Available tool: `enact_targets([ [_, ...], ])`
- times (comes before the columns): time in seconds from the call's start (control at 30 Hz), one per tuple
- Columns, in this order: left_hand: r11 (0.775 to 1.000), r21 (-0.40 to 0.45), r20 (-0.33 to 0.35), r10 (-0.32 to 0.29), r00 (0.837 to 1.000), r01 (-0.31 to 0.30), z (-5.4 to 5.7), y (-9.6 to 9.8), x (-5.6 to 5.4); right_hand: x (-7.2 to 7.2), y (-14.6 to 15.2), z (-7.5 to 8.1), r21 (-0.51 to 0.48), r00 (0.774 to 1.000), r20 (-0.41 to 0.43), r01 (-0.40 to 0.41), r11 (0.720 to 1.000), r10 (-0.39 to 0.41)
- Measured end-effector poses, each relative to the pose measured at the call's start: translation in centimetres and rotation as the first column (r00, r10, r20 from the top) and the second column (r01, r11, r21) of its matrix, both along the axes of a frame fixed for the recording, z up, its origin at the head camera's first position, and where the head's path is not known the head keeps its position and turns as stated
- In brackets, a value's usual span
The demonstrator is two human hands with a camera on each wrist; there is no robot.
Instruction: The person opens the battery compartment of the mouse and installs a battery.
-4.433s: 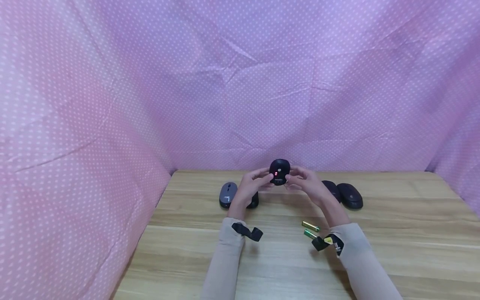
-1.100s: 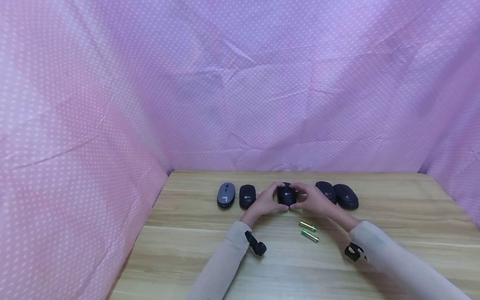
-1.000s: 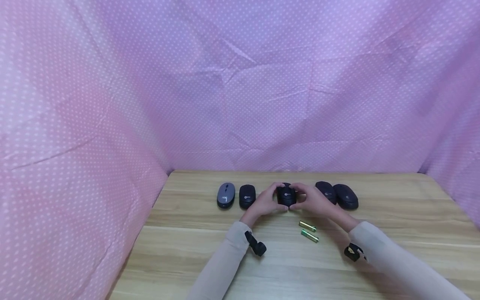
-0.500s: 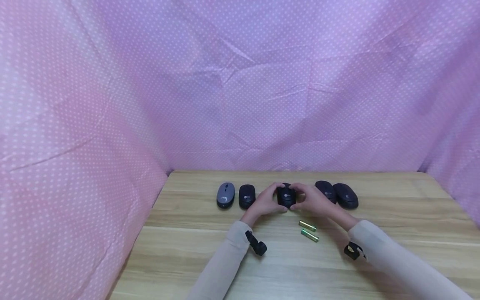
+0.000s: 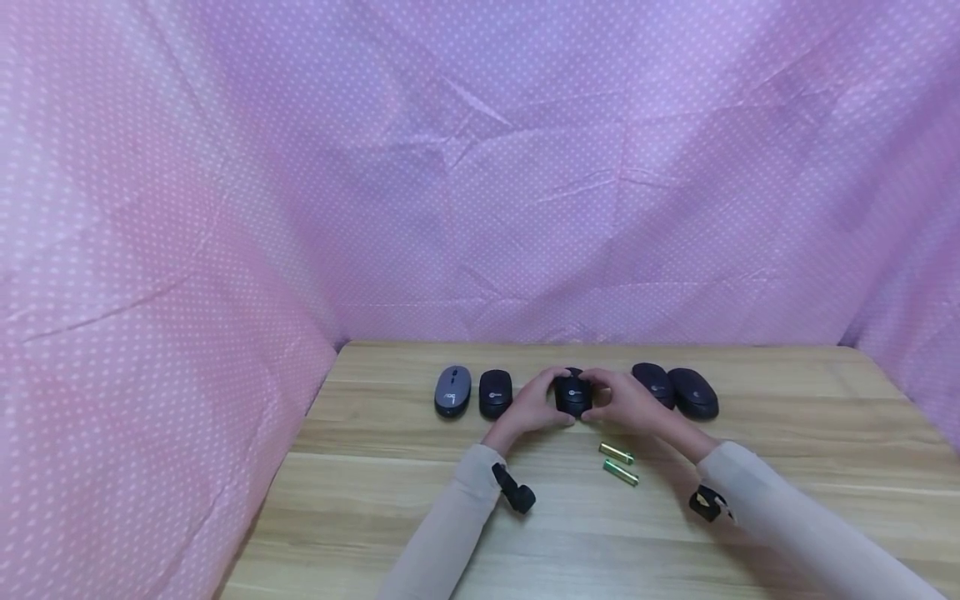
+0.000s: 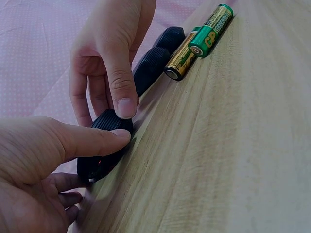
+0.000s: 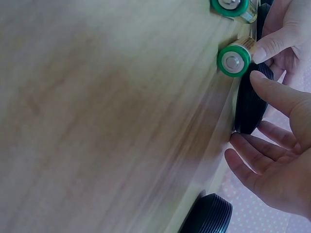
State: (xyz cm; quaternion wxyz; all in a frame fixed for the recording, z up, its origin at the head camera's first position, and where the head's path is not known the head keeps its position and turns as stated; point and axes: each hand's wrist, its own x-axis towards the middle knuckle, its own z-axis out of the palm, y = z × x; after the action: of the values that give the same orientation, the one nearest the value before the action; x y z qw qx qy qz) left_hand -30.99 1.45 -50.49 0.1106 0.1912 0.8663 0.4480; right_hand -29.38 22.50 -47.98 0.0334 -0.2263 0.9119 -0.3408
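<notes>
A black computer mouse [image 5: 573, 397] stands on the wooden table between both hands, its top with a small logo facing up. My left hand [image 5: 531, 403] grips its left side, thumb at the near end and fingers toward the far end. From the other side my right hand [image 5: 628, 402] grips it the same way. The left wrist view shows the left thumb [image 6: 99, 141] on the ridged near end of the mouse, with a small red glow low on its side. Two batteries, one gold [image 5: 616, 452] and one green [image 5: 620, 472], lie just nearer, below the right hand.
To the left are a grey mouse [image 5: 453, 392] and another black mouse [image 5: 495, 393]. Two more black mice, one partly behind the right hand [image 5: 652, 382] and one farther right [image 5: 693, 393], sit side by side. A pink dotted cloth [image 5: 480, 208] hangs behind the table [image 5: 360, 500].
Over four seconds ago both hands held the mouse raised, underside showing with a red light. It has since been turned over and lowered onto the table. Within the last second the hands barely move.
</notes>
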Motion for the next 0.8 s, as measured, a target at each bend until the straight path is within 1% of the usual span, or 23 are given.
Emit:
enact_targets([
  [0.53, 1.0, 0.013, 0.011, -0.001, 1.0, 0.001, 0.06, -0.01, 0.18, -0.22, 0.06, -0.11, -0.009, 1.0, 0.011, -0.015, 1.0, 0.015],
  [0.8, 0.999, 0.034, 0.038, 0.009, 0.999, -0.01, 0.15, -0.01, 0.21, -0.22, 0.25, 0.13, -0.024, 0.998, 0.044, -0.035, 0.999, 0.036],
])
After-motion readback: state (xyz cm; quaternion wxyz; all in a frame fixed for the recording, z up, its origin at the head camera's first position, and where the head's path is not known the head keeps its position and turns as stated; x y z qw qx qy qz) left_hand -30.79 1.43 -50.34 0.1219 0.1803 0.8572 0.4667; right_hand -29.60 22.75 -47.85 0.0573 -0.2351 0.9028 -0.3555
